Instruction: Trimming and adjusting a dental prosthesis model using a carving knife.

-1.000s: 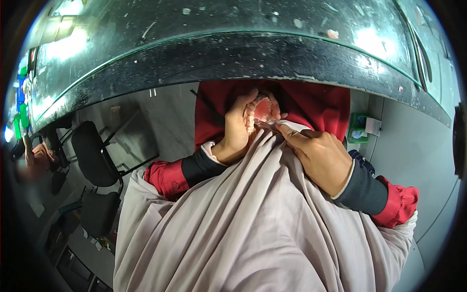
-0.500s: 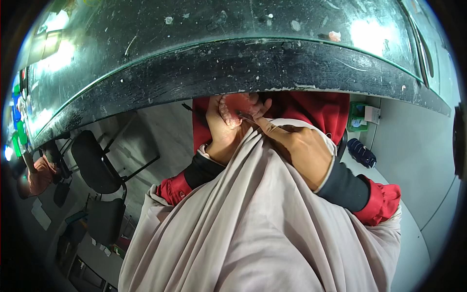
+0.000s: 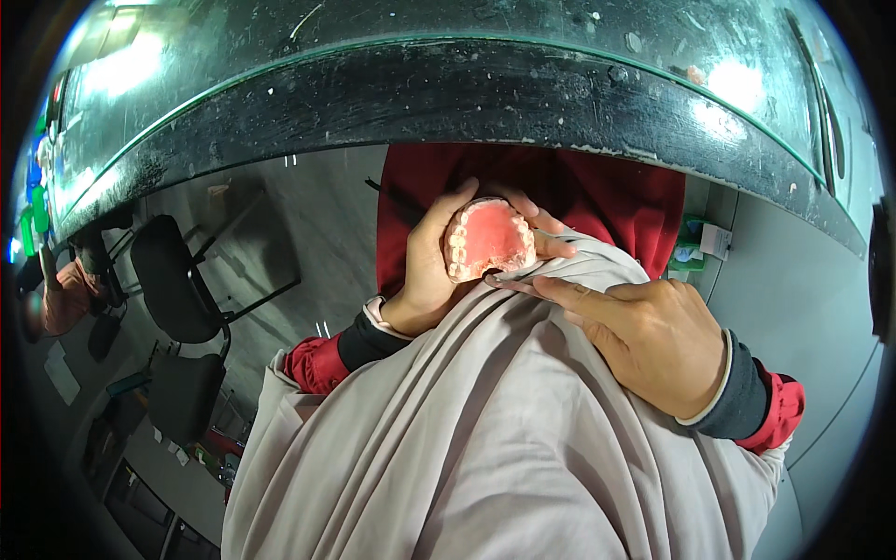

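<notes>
Left hand [image 3: 431,252] grasps a dental arch model [image 3: 493,235], pink palate facing up, thumb at left, fingers round the right; it sits on the near side of the black table edge [image 3: 373,103]. Right-hand [image 3: 653,331] fingers pinch a slim metal hand tool [image 3: 515,286], tip by the model's near edge; contact looks likely, can't confirm.

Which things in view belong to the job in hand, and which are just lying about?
In use:
- pink model with teeth, in the left hand
- slim tool, in the right hand

Lying about:
- black chair
- green box
- pinkish lump on the tabletop
</notes>
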Demonstrator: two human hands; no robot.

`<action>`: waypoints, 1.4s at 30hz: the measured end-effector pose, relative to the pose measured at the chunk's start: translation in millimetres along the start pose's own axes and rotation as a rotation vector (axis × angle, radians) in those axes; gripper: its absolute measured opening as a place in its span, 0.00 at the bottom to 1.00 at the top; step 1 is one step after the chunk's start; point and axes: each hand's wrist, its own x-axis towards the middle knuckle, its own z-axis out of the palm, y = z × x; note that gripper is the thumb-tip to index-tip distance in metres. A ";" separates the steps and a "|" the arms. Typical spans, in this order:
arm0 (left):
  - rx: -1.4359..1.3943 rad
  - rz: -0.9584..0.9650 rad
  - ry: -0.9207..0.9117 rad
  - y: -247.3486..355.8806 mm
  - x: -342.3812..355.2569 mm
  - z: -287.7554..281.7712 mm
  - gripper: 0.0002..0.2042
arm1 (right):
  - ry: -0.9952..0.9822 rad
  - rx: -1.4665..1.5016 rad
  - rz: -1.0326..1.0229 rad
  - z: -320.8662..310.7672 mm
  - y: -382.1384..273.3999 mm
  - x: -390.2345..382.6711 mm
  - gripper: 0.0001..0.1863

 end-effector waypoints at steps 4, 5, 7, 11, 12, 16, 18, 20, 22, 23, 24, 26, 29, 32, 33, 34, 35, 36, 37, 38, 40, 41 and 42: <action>0.072 0.022 0.017 -0.1 -1.4 6.2 0.27 | -0.005 -0.027 -0.018 -6.2 -1.6 1.5 0.18; 0.074 0.024 0.017 0.1 -1.1 7.6 0.27 | -0.009 -0.044 -0.027 -8.2 -2.0 1.1 0.17; 0.194 0.038 -0.011 1.1 0.9 9.3 0.26 | -0.011 -0.063 -0.031 -9.1 -1.9 1.8 0.17; 0.229 0.038 0.040 -1.3 -0.4 10.9 0.25 | -0.021 -0.139 -0.042 -5.0 -1.1 5.2 0.18; 0.223 0.050 0.039 -1.9 -0.2 9.7 0.25 | -0.023 -0.149 -0.050 -3.9 -1.0 6.2 0.19; 0.231 0.094 0.070 -6.3 3.9 9.3 0.24 | -0.073 -0.121 -0.056 6.5 4.8 10.6 0.23; 0.271 0.103 0.112 -7.4 5.7 6.9 0.24 | -0.023 -0.136 -0.042 17.0 5.2 9.0 0.24; 0.327 0.136 0.129 -9.2 6.9 4.0 0.26 | -0.005 -0.124 -0.013 23.0 1.3 9.8 0.24; 0.297 0.145 0.145 -11.3 8.9 -1.9 0.24 | 0.020 -0.113 0.029 30.8 2.1 10.0 0.25; 0.266 0.159 0.164 -12.2 9.9 -5.0 0.23 | 0.091 -0.051 -0.001 37.7 5.2 10.9 0.25; 0.268 0.154 0.165 -11.8 11.2 -9.7 0.23 | 0.159 0.013 -0.033 43.0 7.7 13.1 0.26; 0.192 0.153 0.137 -10.5 13.5 -17.2 0.22 | 0.100 0.070 0.021 43.3 7.8 16.9 0.26; 0.170 0.125 0.192 -8.0 13.8 -14.5 0.22 | -0.130 0.148 0.171 39.1 5.9 22.0 0.25; 0.146 0.119 0.224 -9.3 13.4 -14.1 0.22 | 0.068 0.155 0.070 52.5 13.1 21.0 0.22; 0.137 0.124 0.228 -9.1 13.6 -15.1 0.22 | 0.183 0.189 -0.012 56.8 16.3 22.7 0.22; 0.136 0.124 0.228 -9.6 13.6 -16.0 0.22 | 0.298 0.223 -0.094 58.5 18.1 23.5 0.22; 0.114 0.118 0.232 -10.8 13.0 -16.8 0.22 | 0.297 0.223 -0.094 56.7 17.3 22.6 0.22; 0.094 0.112 0.236 -11.1 12.2 -16.6 0.23 | 0.201 0.302 -0.016 53.7 15.1 20.5 0.22; 0.095 0.110 0.236 -10.8 11.7 -15.1 0.23 | 0.104 0.381 0.061 52.0 13.8 19.0 0.23; 0.124 0.115 0.231 -10.2 11.2 -12.9 0.23 | 0.105 0.383 0.062 52.0 13.8 18.5 0.23; 0.150 0.118 0.225 -11.2 11.8 -12.2 0.23 | 0.060 0.491 0.108 54.4 14.9 17.8 0.24; 0.112 0.133 0.234 -12.3 12.8 -12.0 0.23 | 0.061 0.490 0.109 55.0 15.2 17.8 0.24; 0.074 0.150 0.244 -13.4 13.3 -11.1 0.24 | 0.048 0.520 0.121 54.9 15.6 17.5 0.24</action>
